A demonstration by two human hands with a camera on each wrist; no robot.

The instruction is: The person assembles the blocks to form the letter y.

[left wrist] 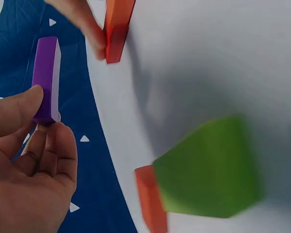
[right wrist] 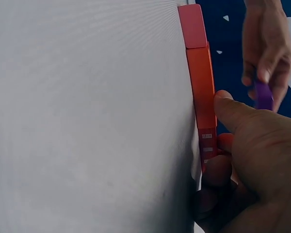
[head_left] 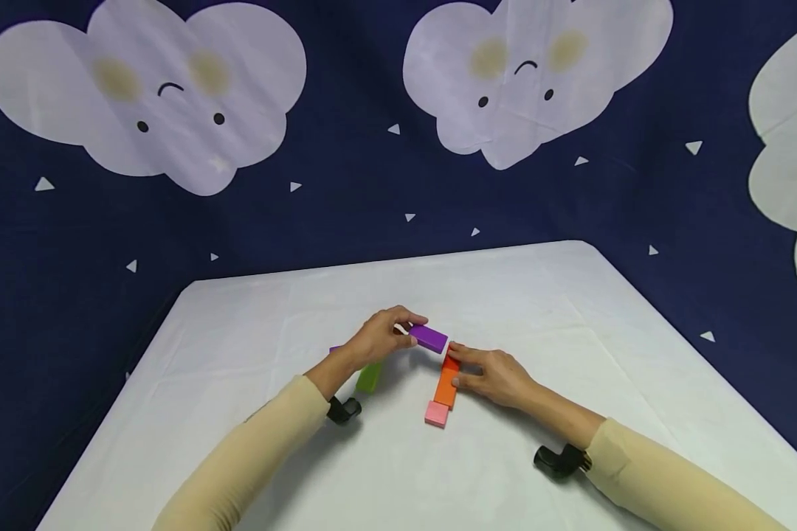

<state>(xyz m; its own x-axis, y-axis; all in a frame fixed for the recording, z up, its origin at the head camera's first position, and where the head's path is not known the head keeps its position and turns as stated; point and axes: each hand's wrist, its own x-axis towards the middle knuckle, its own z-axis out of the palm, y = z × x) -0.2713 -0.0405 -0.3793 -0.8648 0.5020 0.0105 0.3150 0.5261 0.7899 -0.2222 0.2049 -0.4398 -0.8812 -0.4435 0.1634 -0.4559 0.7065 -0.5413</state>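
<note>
My left hand (head_left: 380,335) pinches a purple block (head_left: 429,338) between thumb and fingers, raised over the table; the left wrist view shows the grip on the near end of the purple block (left wrist: 47,80). My right hand (head_left: 494,375) lies along the right side of a row of blocks. Its thumb (right wrist: 224,97) touches the orange block (right wrist: 202,87), and its other fingers are at the red block (right wrist: 207,145), partly hiding it. A pink block (head_left: 437,414) ends the row nearest me. In the head view the purple block is just left of the red block's far end.
A green block (head_left: 369,377) stands left of the row, partly behind my left forearm; another purple piece (head_left: 334,349) shows beyond it. An orange-red block (left wrist: 152,199) sits beside the blurred green one in the left wrist view. White cloth covers the table (head_left: 272,310), with a dark curtain behind.
</note>
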